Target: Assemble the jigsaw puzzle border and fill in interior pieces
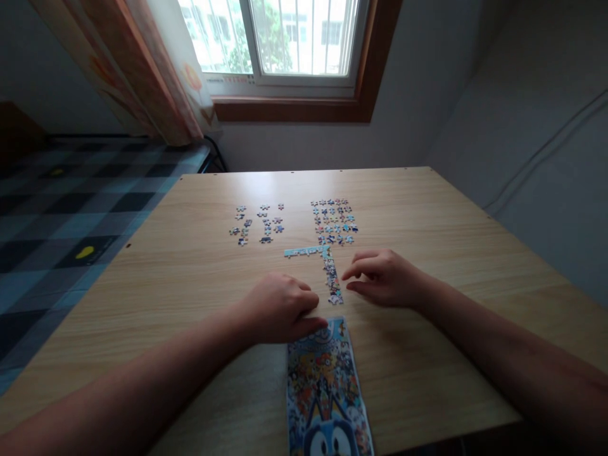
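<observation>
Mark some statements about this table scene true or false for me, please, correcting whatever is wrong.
1. The right hand is beside the joined pieces. True.
2. The left hand grips the curtain. False: it is at the far end of the picture sheet.
3. The joined pieces form a full square. False: they form only a corner.
4. Loose pieces lie nearer the window than the hands. True.
5. A checked bed stands left of the table. True.

Dim room, backlit by one bright window (304,38)
Daylight washes out the outdoor view and lays a pale sheen on the far part of the tabletop (403,221); the forearms (142,373) and right wall (536,164) sink into shadow, small puzzle pieces (331,239) look soft, and wide-angle stretching shows toward the edges.
</observation>
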Tool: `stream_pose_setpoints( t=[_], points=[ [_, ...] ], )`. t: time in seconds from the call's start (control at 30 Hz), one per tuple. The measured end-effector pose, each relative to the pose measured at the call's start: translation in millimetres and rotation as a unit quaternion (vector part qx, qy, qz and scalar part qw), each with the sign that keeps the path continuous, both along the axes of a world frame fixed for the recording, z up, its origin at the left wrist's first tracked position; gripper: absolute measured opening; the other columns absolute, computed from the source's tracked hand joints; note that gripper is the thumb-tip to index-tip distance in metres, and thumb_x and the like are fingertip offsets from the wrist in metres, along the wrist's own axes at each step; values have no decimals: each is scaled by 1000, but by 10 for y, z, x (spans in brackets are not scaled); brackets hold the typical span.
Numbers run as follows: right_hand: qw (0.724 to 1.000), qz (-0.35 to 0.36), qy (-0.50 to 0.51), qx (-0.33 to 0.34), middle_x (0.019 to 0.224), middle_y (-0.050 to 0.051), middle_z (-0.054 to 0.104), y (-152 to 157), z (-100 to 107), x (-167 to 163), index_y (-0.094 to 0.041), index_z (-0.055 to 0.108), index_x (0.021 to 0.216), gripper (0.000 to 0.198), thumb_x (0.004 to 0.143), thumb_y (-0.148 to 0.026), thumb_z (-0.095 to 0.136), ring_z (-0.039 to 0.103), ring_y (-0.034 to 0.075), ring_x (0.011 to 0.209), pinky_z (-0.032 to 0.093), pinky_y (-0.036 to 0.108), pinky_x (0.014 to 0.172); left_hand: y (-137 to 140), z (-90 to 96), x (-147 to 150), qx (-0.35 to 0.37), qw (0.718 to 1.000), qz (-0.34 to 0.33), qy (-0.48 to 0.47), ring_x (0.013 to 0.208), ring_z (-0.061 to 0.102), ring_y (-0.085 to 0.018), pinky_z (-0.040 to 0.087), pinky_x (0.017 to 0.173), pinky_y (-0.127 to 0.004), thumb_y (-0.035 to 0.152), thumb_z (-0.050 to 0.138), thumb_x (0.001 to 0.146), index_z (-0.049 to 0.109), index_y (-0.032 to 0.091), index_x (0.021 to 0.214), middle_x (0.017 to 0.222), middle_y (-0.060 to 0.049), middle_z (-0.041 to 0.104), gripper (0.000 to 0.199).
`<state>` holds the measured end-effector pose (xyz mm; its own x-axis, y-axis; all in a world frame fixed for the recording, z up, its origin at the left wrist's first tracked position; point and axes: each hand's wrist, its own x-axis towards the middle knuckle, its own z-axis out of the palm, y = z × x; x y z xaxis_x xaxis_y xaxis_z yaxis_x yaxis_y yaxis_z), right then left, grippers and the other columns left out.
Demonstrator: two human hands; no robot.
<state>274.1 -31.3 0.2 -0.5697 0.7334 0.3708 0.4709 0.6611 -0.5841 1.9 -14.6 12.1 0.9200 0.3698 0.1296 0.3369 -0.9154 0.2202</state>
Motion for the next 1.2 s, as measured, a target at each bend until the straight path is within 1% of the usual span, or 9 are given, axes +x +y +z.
stream_pose_setpoints(
  t=[0.1, 0.27, 0.4, 0.63, 0.73, 0.9, 1.03, 1.13, 1.2],
  points=[
    [999, -24, 29, 12, 81, 2, 66, 12, -21, -9, -19, 76, 100, 15, 88, -27, 72, 50, 8, 60, 40, 23, 54, -24, -5, 20, 5, 1000, 1, 8, 52, 52, -13, 32, 50, -30, 45, 59, 92, 52, 20, 61, 60, 1, 59, 40],
    [999, -28, 38, 20, 78, 2, 68, 4, -14, -47, -18, 77, 90, 12, 91, -27, 69, 53, 9, 61, 41, 23, 54, -48, -2, 30, 5, 1000, 0, -4, 50, 50, -12, 32, 49, -30, 46, 58, 92, 51, 20, 61, 59, 1, 58, 42],
    [998, -54, 36, 19, 72, 1, 67, 11, -15, -49, -17, 76, 85, 11, 90, -24, 68, 52, 8, 58, 40, 24, 54, -35, 7, 18, -19, 999, 5, -32, 49, 47, -11, 31, 48, -30, 45, 54, 95, 49, 20, 59, 57, 1, 55, 44],
    [995, -79, 44, 32, 66, -1, 62, 33, -13, -12, -17, 74, 83, 14, 91, -23, 66, 49, 9, 57, 38, 24, 54, 50, 32, -9, -79, 986, 76, -127, 49, 40, -10, 32, 50, -27, 31, 38, 101, 40, 20, 57, 54, 3, 45, 45],
    [996, -81, 41, 23, 66, -1, 62, 33, -5, -13, -17, 74, 83, 14, 91, -24, 65, 49, 9, 57, 38, 24, 54, 75, 28, -15, -87, 982, 94, -139, 48, 38, -10, 31, 49, -27, 30, 40, 101, 37, 20, 56, 53, 4, 41, 46],
    [995, -84, 46, 3, 67, 0, 63, 31, -2, -19, -17, 73, 83, 14, 91, -25, 65, 49, 9, 57, 38, 25, 55, 56, 21, -1, -73, 986, 79, -128, 49, 38, -9, 29, 49, -28, 30, 45, 99, 39, 20, 56, 55, 3, 43, 45],
    [994, -93, 59, -7, 66, 1, 61, 38, 8, -5, -17, 64, 70, 28, 95, -30, 61, 50, 10, 59, 38, 26, 55, 57, 22, 3, -81, 981, 92, -150, 49, 37, -9, 29, 50, -27, 29, 44, 99, 36, 20, 57, 54, 4, 40, 44],
    [993, -85, 78, 9, 68, 3, 60, 50, 18, 11, -18, 54, 60, 41, 98, -33, 58, 51, 12, 61, 37, 27, 55, 80, 22, -8, -84, 976, 102, -175, 50, 37, -10, 29, 51, -26, 26, 40, 99, 35, 20, 59, 55, 4, 39, 41],
    [992, -79, 94, 22, 70, 4, 62, 55, 23, 20, -19, 52, 57, 45, 98, -35, 57, 54, 13, 64, 39, 28, 57, 105, 19, -22, -86, 972, 105, -194, 51, 38, -10, 30, 52, -26, 25, 38, 98, 34, 21, 60, 55, 4, 39, 39]
  ],
)
